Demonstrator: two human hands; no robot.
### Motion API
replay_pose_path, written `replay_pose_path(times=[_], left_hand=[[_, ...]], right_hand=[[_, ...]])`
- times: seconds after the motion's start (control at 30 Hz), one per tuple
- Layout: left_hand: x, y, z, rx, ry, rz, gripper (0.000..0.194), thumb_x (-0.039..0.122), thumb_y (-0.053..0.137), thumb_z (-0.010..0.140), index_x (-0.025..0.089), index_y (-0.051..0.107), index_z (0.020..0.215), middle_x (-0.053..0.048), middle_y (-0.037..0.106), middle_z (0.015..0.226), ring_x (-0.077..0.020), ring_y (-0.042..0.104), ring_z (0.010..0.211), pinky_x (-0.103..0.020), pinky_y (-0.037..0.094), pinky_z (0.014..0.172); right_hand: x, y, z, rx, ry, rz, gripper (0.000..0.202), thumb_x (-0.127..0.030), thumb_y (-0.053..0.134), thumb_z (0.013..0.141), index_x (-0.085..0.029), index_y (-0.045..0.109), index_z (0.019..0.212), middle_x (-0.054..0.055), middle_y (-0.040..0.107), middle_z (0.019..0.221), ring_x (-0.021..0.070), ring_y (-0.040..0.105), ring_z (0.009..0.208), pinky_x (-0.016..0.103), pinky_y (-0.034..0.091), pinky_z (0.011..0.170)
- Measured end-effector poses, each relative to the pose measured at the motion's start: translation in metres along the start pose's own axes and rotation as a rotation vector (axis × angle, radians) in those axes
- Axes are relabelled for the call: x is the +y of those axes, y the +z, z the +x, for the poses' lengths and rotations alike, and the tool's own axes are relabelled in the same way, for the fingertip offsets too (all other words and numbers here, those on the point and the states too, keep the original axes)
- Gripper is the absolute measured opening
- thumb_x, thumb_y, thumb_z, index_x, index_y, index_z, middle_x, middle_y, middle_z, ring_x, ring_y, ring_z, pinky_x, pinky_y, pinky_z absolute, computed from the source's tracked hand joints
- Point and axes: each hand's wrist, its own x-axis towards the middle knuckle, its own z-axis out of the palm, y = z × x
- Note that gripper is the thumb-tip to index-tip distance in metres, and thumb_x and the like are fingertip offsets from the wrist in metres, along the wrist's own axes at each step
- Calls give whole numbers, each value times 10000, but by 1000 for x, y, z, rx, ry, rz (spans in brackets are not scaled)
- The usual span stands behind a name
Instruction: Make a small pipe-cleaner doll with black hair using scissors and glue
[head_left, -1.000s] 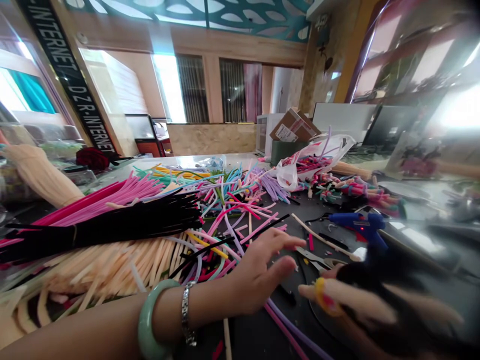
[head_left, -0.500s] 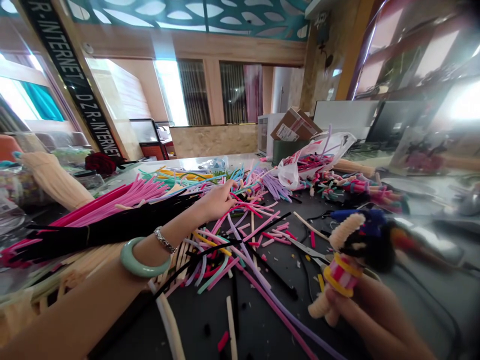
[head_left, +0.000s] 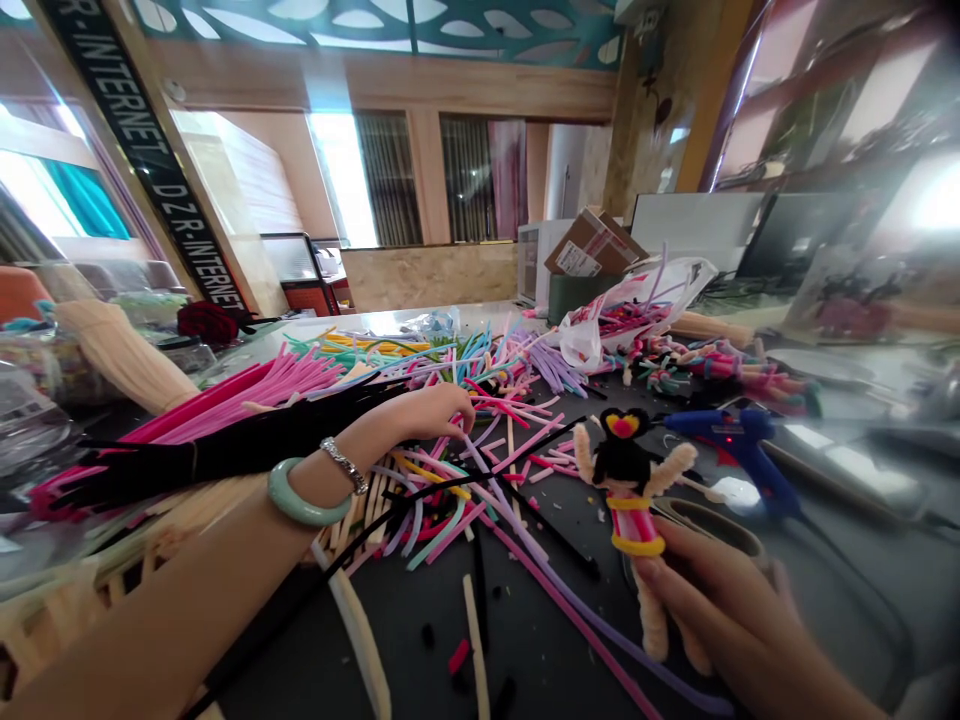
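Note:
My right hand pinches a small pipe-cleaner doll at its lower body. The doll is upright, with black hair, a black ear-like piece with a red and yellow centre, cream arms and legs, and a pink and white body banded in yellow. My left hand, below a green bangle and a silver bracelet on the forearm, reaches over a pile of coloured pipe cleaners. Its fingers bend down at a lilac strip; whether they grip it is hidden.
A blue glue gun lies behind my right hand, beside a tape roll. Black pipe cleaners and pink ones lie at left. Farther back are a plastic bag, more dolls and a cardboard box.
The doll in my right hand has turned upright and moved left, so its hair and front show and the glue gun is uncovered. My left hand has lowered slightly, its fingers now pointing down.

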Motion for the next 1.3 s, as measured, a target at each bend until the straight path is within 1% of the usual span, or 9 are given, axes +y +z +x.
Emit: replay_pose_path(times=[0.1,0.3,0.5,0.6,0.77,0.9,1.03,1.17,1.3], left_hand=[[-6,-2,0,25,30,14,86,192,645,807,167,717,768,-51,685,909,-192,630,907,-273,430,871],[-12,-4,-4,41,70,19,166,193,645,802,194,724,948,-54,683,1041,-200,614,992,-293,415,918],[-16,5,0,-3,100,30,78,194,690,750,199,745,804,-40,697,927,-219,606,970,-313,412,928],[-20,10,2,4,122,24,110,237,709,737,201,737,837,-46,686,981,-228,590,999,-314,421,921],[-17,12,2,0,159,30,55,244,692,749,197,712,730,-49,687,931,-219,591,958,-309,432,898],[-14,-9,-6,39,154,36,130,300,656,789,190,705,739,-63,691,954,-227,592,953,-338,420,904],[-13,-42,-23,86,129,23,203,355,628,796,184,674,697,-50,689,961,-211,602,931,-324,422,893],[-15,-73,-46,196,31,15,201,392,633,772,199,686,778,-31,694,923,-201,619,918,-293,432,852],[-12,-93,-67,260,-50,87,183,364,584,786,210,683,804,-21,705,889,-192,639,858,-295,431,805]], right_hand=[[4,1,0,-54,35,31,355,-546,444,923,-216,525,819,-29,583,545,80,418,413,185,289,384],[7,2,4,-59,31,-28,339,-502,454,937,-204,502,784,-26,585,571,76,434,435,196,318,404],[-1,-2,3,-86,7,-122,342,-463,407,962,-205,507,760,-12,619,574,89,428,417,231,321,415],[-4,-4,3,-97,-18,-157,347,-433,409,969,-211,489,715,-19,621,561,97,462,449,234,350,481],[-3,-4,4,-105,-95,-323,416,-436,413,972,-203,473,632,-12,615,576,117,530,575,241,371,611],[-1,-3,4,-60,-137,-481,388,-413,434,957,-188,586,680,10,598,672,130,544,636,254,357,613],[2,-1,2,-17,-177,-460,348,-408,454,951,-192,651,763,11,623,706,133,569,662,252,393,642],[1,-5,1,156,-290,-492,258,-350,490,932,-194,654,808,16,644,742,132,584,679,244,408,639],[-30,-14,15,274,-395,-551,226,-337,537,912,-197,645,771,-5,606,669,117,535,602,244,373,592]])
